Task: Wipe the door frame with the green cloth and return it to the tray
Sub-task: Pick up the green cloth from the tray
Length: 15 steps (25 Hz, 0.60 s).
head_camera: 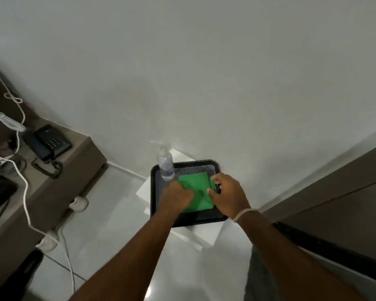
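Note:
A folded green cloth (195, 191) lies flat in a black tray (195, 165) that rests on a small white stand against the wall. My left hand (175, 197) rests on the cloth's left edge with its fingers curled down. My right hand (229, 195) presses on the cloth's right edge, fingers bent over it, a bracelet on the wrist. A clear spray bottle (165, 165) stands upright in the tray's back left corner, just beyond my left hand. The dark brown door frame (334, 187) runs along the right side.
A brown desk (70, 170) at the left carries a black telephone (49, 142) and white cables that trail to plugs on the glossy tiled floor (109, 213). A plain white wall rises behind the tray.

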Motion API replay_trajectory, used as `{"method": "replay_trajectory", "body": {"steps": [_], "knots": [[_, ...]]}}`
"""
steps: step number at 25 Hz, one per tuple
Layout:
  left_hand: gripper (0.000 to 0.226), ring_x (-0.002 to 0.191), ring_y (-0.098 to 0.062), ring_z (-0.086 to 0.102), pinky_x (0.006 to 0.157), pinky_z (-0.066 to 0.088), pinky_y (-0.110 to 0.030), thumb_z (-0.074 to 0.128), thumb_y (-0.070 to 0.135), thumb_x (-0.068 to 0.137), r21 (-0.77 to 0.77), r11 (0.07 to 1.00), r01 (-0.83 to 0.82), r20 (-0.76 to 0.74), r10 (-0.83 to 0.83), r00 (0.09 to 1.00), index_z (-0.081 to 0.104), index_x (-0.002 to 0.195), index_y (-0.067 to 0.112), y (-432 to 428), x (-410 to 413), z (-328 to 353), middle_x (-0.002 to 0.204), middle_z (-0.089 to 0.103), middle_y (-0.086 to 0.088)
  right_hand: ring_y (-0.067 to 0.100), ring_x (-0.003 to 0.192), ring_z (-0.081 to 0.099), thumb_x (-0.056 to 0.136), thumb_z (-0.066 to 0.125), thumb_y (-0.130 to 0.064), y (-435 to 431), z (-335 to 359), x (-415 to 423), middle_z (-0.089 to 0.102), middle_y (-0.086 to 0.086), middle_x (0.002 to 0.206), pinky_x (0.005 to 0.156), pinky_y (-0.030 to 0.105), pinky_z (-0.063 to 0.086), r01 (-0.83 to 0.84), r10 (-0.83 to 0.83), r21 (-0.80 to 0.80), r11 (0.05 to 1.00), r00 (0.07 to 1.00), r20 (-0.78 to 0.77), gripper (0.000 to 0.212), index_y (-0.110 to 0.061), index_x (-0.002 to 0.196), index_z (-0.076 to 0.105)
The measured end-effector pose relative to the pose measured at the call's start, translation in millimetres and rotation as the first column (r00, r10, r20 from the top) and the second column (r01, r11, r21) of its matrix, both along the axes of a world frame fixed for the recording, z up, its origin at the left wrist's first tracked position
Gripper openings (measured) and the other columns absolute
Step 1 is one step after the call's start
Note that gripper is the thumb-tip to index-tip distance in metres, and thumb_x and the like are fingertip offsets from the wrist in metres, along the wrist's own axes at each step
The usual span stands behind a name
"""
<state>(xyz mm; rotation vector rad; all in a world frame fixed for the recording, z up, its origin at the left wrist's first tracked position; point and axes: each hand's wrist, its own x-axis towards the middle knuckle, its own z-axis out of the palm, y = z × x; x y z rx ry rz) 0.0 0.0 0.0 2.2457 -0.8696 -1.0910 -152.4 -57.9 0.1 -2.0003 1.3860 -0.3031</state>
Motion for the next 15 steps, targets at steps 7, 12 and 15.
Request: {"method": "replay_trajectory", "body": {"steps": [7,12,15], "knots": [[0.021,0.075,-0.019,0.061,0.056,0.045,-0.026,0.066,0.002,0.072,-0.048,0.954,-0.297,-0.224,0.279,0.934,0.059,0.087,0.015,-14.3,-10.9,-37.5,0.076,0.061,0.002,0.037,0.107,0.059,0.087,0.065,-0.017,6.8,-46.5,16.1,0.060,0.015,0.113,0.087,0.037,0.048,0.125,-0.122,0.042,0.991,0.991,-0.059,0.044,-0.011,0.127,0.049],[0.038,0.090,-0.023,0.069,0.074,0.058,-0.037,0.075,-0.001,0.071,-0.059,0.956,-0.286,-0.460,0.229,0.858,0.066,0.106,0.008,-11.4,-19.7,-4.9,0.096,0.072,-0.004,0.023,0.080,0.060,0.080,0.061,0.004,2.9,-18.8,-1.9,0.058,-0.003,0.077,0.078,0.032,0.052,0.246,-0.256,0.095,0.965,0.959,0.119,0.051,-0.014,0.127,0.054],[0.042,0.091,-0.016,0.069,0.072,0.059,-0.033,0.073,-0.002,0.073,-0.206,0.952,-0.227,-0.475,0.106,0.873,0.061,0.109,0.017,-19.7,-29.7,34.4,0.097,0.070,0.004,0.016,0.067,0.063,0.081,0.065,0.003,-1.9,21.6,-21.8,0.062,-0.006,0.078,0.069,0.032,0.054,0.346,-0.345,0.037,0.937,0.906,0.245,0.051,-0.018,0.126,0.054]]}}
